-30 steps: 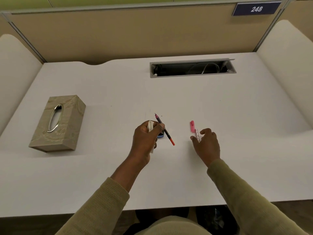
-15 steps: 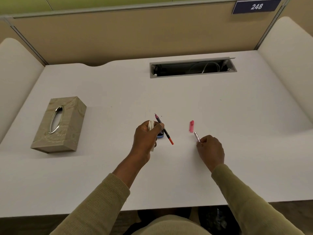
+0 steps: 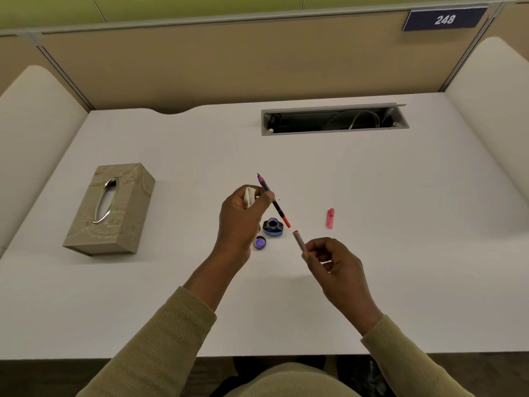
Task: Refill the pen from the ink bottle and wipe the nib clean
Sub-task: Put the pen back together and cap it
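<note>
My left hand (image 3: 240, 222) holds the pen's inner section (image 3: 274, 202) above the desk, nib pointing up and away, its orange converter end toward me. A crumpled white tissue (image 3: 250, 196) is also tucked in that hand. Just right of that hand the open ink bottle (image 3: 272, 227) stands on the white desk (image 3: 372, 282), and its cap (image 3: 260, 242) lies beside it. My right hand (image 3: 333, 260) grips the pale pink pen barrel (image 3: 299, 242), its open end raised toward the converter. A pink pen cap (image 3: 330, 218) lies to the right.
A tan tissue box (image 3: 110, 209) with a metal-rimmed slot sits at the left of the desk. An open cable tray (image 3: 333, 121) is set into the desk at the back. Cushioned dividers stand at both sides and a beige partition behind.
My right hand has picked the barrel up from the desk and brought it left toward the pen. My left hand has lifted, uncovering the ink bottle and its cap.
</note>
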{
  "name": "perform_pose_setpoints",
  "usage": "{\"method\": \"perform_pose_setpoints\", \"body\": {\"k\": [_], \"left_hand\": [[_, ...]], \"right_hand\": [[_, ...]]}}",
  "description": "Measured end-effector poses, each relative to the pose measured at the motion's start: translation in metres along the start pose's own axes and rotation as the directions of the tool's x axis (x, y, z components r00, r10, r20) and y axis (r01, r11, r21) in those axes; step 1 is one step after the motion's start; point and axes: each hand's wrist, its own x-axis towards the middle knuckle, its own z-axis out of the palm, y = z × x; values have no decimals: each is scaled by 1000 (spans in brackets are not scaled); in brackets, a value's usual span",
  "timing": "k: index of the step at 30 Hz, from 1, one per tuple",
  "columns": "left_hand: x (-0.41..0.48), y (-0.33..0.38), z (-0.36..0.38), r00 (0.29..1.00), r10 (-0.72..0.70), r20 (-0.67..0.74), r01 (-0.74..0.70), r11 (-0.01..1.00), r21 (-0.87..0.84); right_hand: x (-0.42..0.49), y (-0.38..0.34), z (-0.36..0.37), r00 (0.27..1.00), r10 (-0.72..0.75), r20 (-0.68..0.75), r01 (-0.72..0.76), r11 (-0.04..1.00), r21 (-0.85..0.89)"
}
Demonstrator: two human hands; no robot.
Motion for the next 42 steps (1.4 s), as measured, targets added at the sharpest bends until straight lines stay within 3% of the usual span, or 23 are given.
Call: {"method": "perform_pose_setpoints", "body": {"k": [17, 22, 26, 36, 42], "left_hand": [[-9, 4, -12, 997, 58, -49, -56, 998, 42], [-13, 1, -14, 1000, 2, -9, -2, 999, -44], [-18, -4, -14, 1000, -16, 6, 16, 1000, -13], [-33, -15, -6, 993, -96, 70, 98, 995, -32], [-35, -13, -9, 991, -117, 70, 123, 989, -82]], "right_hand": [[4, -19, 9, 997, -68, 33, 68, 998, 13], [3, -20, 10, 998, -53, 38, 53, 999, 13], [4, -22, 11, 997, -62, 38, 62, 998, 20], [7, -39, 19, 983, 142, 119, -166, 962, 216], [6, -40, 20, 985, 126, 116, -143, 977, 158]]}}
